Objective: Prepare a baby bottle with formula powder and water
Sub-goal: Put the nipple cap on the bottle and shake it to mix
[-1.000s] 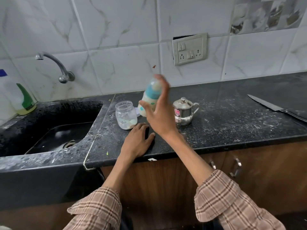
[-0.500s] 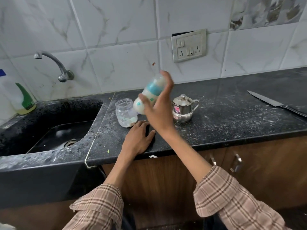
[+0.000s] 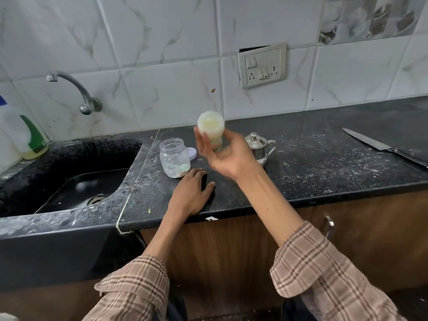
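Note:
My right hand holds the baby bottle above the counter, turned so its pale round base faces me; milky liquid shows inside and its image is motion-blurred. My left hand rests flat on the black counter, fingers apart, holding nothing. Just beyond it stands an open clear jar with white powder at the bottom. Its pale lid lies behind the jar. A small steel pot with a lid stands behind my right hand.
A black sink lies to the left under a wall tap. A bottle with a green nozzle stands at the sink's far left. A large knife lies on the counter's right. A socket plate is on the tiled wall.
My right hand has swung the bottle from upright, through a tilt, to base facing me, a shaking motion. My left hand has stayed flat on the counter.

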